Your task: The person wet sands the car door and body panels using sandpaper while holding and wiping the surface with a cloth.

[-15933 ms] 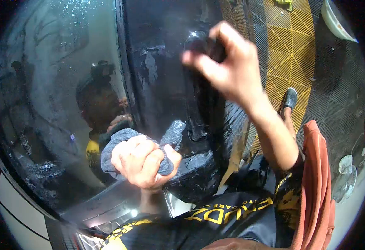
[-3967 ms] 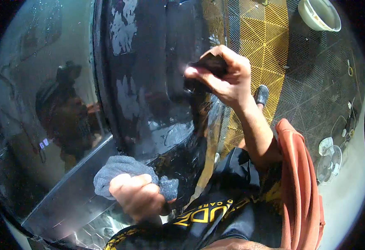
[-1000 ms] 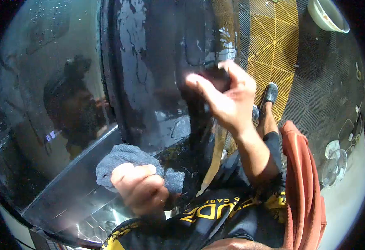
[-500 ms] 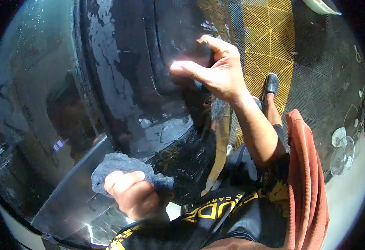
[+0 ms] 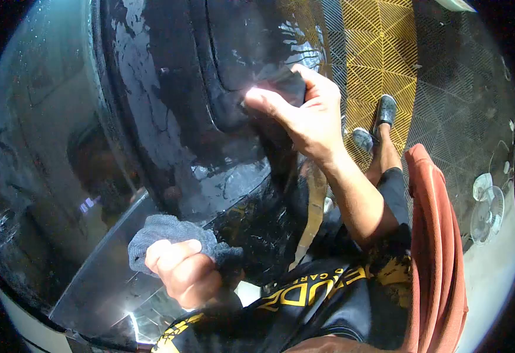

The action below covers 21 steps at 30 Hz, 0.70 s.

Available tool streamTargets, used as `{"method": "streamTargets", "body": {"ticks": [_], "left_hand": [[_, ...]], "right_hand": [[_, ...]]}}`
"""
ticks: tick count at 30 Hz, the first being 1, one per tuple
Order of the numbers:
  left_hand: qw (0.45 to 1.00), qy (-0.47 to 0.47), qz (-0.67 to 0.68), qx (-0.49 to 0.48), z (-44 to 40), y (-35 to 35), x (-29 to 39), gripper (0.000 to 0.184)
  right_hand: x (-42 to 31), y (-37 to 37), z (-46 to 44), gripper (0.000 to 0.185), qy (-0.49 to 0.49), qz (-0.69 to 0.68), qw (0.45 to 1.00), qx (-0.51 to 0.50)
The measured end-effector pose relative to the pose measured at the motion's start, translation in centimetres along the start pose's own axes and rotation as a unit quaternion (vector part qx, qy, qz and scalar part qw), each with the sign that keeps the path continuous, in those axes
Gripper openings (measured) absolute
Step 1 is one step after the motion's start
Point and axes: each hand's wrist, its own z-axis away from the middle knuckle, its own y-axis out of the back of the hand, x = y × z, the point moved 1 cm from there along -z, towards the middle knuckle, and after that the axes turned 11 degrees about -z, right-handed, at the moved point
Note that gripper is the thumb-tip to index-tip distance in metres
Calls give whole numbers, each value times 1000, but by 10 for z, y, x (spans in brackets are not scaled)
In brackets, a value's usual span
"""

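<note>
My left hand (image 5: 187, 273) is closed around a bunched grey-blue towel (image 5: 166, 232), low over the glossy black car body. My right hand (image 5: 310, 115) presses on the wet, dark car panel (image 5: 193, 106) beside a recessed line. Between its thumb and fingers is a dark, pad-like piece (image 5: 281, 85), its exact kind hard to make out against the black paint. Water and whitish film streak the panel.
Dark car glass (image 5: 45, 129) with droplets lies to the left. A reddish-brown towel (image 5: 437, 253) hangs over my right shoulder. Yellow and grey floor grating (image 5: 380, 65) is at right, near my shoes (image 5: 387, 109). A fan (image 5: 486, 215) stands at far right.
My right hand has slid slightly down and right on the panel with the dark piece. The view has shifted a little, and both shoes now show. My left hand keeps the towel.
</note>
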Motion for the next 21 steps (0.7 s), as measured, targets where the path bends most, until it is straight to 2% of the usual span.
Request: {"method": "streamTargets", "body": {"ticks": [1, 3, 4, 5, 7, 8, 9, 10, 12, 14, 17, 18, 19, 21], "left_hand": [[1000, -16, 3, -5, 2, 1, 0, 35], [999, -9, -11, -44, -7, 7, 5, 37], [996, 0, -20, -85, -11, 7, 6, 38], [996, -1, -18, -88, -8, 9, 0, 38], [995, -70, 50, -52, -3, 6, -13, 40], [995, -64, 49, -57, 1, 5, -11, 40], [998, -46, 36, -31, 2, 4, -8, 25], [999, -34, 21, 1, 2, 3, -7, 11], [999, -30, 15, -9, 3, 7, -4, 12], [999, -24, 18, -23, 1, 9, -6, 12], [998, -31, 20, -54, 3, 13, -5, 13], [999, -3, 8, -45, 1, 11, 0, 13], [999, 26, -2, -37, 1, 8, 2, 12], [1000, 17, -4, -25, 2, 2, 0, 12]], "right_hand": [[3, 5, 4, 22, 0, -2, 1000, -2], [4, 18, 11, 24, 64, 91, 989, -96], [11, 20, 1, 28, 155, 105, 972, -141], [14, 24, -7, 31, 202, 101, 960, -165], [2, 23, -16, 33, 277, 172, 926, -190], [0, 24, -17, 33, 285, 169, 922, -201], [0, 25, -18, 34, 293, 164, 918, -211], [1, 31, -22, 33, 242, 73, 941, -224], [-7, 23, -29, 33, 254, 84, 939, -214], [-13, 1, -34, 40, 354, 181, 883, -249], [-8, 13, -31, 43, 339, 215, 886, -233], [-9, 10, -33, 43, 341, 216, 884, -236], [-12, 6, -34, 43, 355, 211, 879, -240], [-13, -2, -38, 42, 391, 213, 860, -250]]}}
